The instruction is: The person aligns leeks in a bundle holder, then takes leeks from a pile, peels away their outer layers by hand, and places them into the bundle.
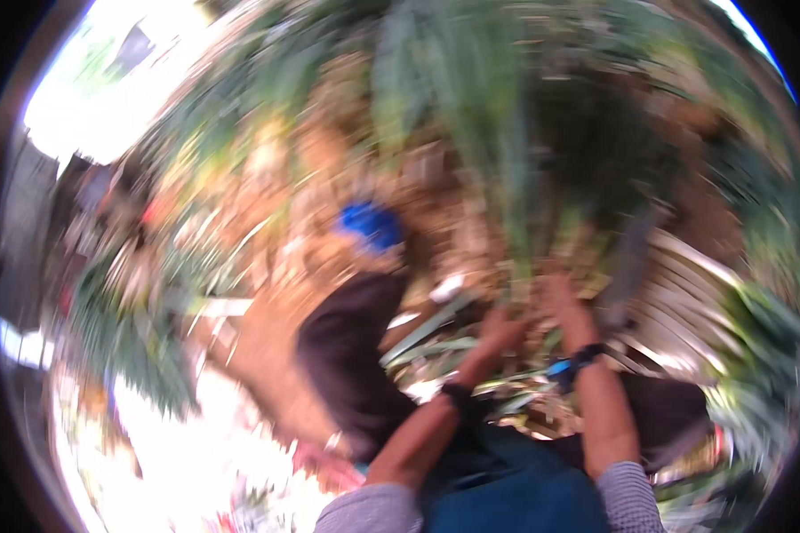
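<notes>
Motion blur smears much of the view. My left hand (504, 330) is closed at the lower end of a long green leafy stalk, which looks like a leek (517, 240). Close beside it, almost touching, my right hand (556, 289) reaches to the same spot; its fingers are too smeared to make out. Loose leaf strips (436, 342) lie below and around both hands, between my knees. To the right of my right hand lies a bunch of pale-stemmed leeks (680, 306), with green tops pointing right.
Heaped green leaves (444, 71) and pale root ends fill the far side. A blue object (370, 226) sits beyond my left knee (351, 338). More green leaves (138, 320) lie at left. Brown ground (276, 364) shows beside my left leg.
</notes>
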Demonstrator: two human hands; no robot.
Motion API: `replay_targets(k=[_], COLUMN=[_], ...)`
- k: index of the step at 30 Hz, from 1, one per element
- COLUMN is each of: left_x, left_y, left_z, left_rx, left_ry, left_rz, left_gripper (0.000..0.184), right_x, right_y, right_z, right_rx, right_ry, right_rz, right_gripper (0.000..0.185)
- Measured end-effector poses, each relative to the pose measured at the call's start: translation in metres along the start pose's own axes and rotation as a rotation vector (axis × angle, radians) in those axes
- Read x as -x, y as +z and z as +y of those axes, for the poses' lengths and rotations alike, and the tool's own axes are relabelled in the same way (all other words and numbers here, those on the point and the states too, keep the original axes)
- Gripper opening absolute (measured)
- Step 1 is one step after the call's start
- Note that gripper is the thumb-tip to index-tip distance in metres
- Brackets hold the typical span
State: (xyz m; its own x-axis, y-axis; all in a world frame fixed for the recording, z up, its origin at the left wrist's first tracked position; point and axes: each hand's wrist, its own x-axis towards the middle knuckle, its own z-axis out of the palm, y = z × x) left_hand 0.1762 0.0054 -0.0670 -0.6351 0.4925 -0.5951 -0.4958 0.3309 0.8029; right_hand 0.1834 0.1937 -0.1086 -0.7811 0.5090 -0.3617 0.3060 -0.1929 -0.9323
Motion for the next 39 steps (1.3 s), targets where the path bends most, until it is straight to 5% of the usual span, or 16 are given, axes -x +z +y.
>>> replay_targets(k=[4, 5, 8, 11, 14, 17, 19, 20, 23, 26, 30, 34, 36, 39], left_x=[0.008, 0.015, 0.017, 0.023, 0.019, 0.012, 0.039, 0.045, 0.047, 0.060, 0.040, 0.021, 0.020, 0.007], left_y=[0.007, -0.005, -0.012, -0.024, -0.013, -0.003, -0.012, -0.015, -0.021, -0.044, -0.073, -0.076, -0.072, -0.060], left_z=[-0.028, -0.019, -0.010, 0.019, 0.043, 0.042, 0.037, 0.029, 0.018, 0.059, 0.113, 0.137, 0.144, 0.145], left_rx=[0.200, 0.235, -0.419, -0.507, -0.502, 0.009, 0.021, 0.043, 0.127, 0.429, 0.363, 0.451, 0.497, 0.518], left_ry=[0.128, 0.067, 0.156, 0.507, 0.686, 0.627, 0.671, 0.627, 0.447, 0.320, 0.486, 0.480, 0.458, 0.614], left_rz=[0.021, 0.005, 0.544, 0.821, 0.634, -0.032, -0.002, -0.046, -0.202, -0.081, -0.170, -0.255, -0.261, -0.084], left_gripper=[0.034, 0.057, 0.063, 0.078, 0.074, 0.065, 0.050, 0.045, 0.033, 0.040, 0.040, 0.034, 0.030, 0.021], right_x=[-0.039, -0.048, -0.084, -0.072, -0.045, -0.021, 0.011, 0.009, 0.028, 0.037, 0.071, 0.087, 0.093, 0.089], right_y=[0.008, 0.007, -0.013, -0.009, 0.011, 0.028, 0.060, 0.063, 0.077, 0.084, 0.089, 0.087, 0.097, 0.093], right_z=[-0.012, -0.021, -0.059, -0.125, -0.148, -0.148, -0.161, -0.161, -0.170, -0.162, -0.151, -0.132, -0.129, -0.107], right_rx=[-0.154, -0.190, -0.403, -0.444, -0.344, -0.555, -0.612, -0.616, -0.526, -0.468, -0.219, 0.194, 0.031, -0.062], right_ry=[-0.047, -0.060, -0.057, -0.111, -0.277, -0.193, -0.128, -0.215, -0.177, -0.145, -0.174, -0.567, -0.576, -0.128], right_rz=[-0.049, -0.056, -0.131, -0.171, -0.199, -0.421, -0.280, -0.376, -0.182, -0.183, -0.209, -0.139, -0.043, -0.044], right_gripper=[0.021, 0.019, 0.015, 0.016, 0.030, 0.039, 0.040, 0.039, 0.035, 0.034, 0.034, 0.034, 0.032, 0.035])
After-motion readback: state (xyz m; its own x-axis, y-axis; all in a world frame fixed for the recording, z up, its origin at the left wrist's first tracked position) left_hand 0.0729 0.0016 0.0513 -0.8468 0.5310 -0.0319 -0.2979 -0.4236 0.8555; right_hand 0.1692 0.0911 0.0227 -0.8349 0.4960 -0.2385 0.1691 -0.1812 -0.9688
